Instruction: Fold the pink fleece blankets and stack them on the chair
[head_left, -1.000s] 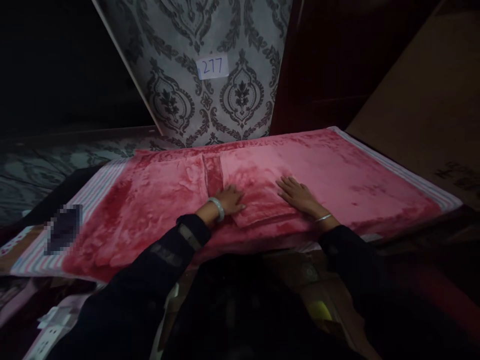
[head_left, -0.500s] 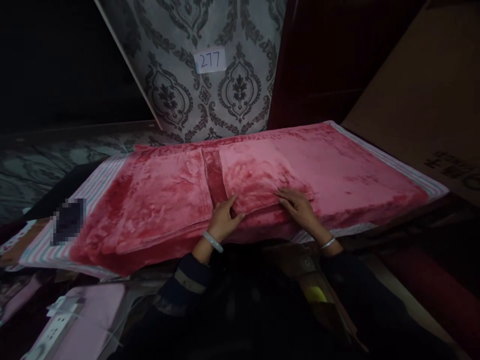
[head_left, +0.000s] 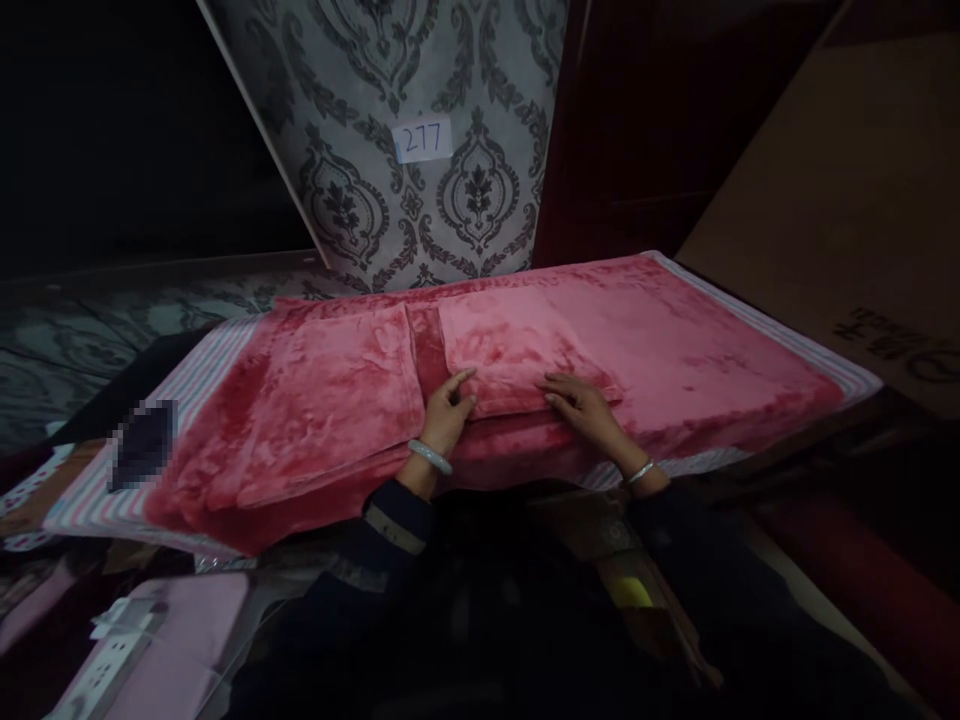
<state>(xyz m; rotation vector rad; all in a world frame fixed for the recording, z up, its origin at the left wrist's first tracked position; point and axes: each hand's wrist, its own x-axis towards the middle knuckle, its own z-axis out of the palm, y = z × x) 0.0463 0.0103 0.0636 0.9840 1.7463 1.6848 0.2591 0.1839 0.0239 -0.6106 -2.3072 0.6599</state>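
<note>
A pink plush cloth (head_left: 502,345), folded into a flat rectangle, lies on a larger pink plush blanket (head_left: 697,340). My left hand (head_left: 448,410) rests at its near left corner, thumb and fingers apart. At the near edge further right, my right hand (head_left: 583,408) lies with fingers stretched over the fabric and the thumb spread below them. A second folded pink cloth (head_left: 330,400) lies flat to the left, with a narrow dark-pink strip between the two. Each wrist wears a bangle.
Striped fabric (head_left: 199,370) shows past the blanket's ends. A dark pixelated patch (head_left: 142,445) is at the left. Below it are a white power strip (head_left: 105,665) and a pink panel (head_left: 199,620). A cardboard box (head_left: 840,190) leans at the right. A paper marked 277 (head_left: 422,138) hangs on the wall.
Both hands have shifted slightly up along the near edge of the right folded cloth, and that edge lies flatter and straighter. The camera view has tilted a little.
</note>
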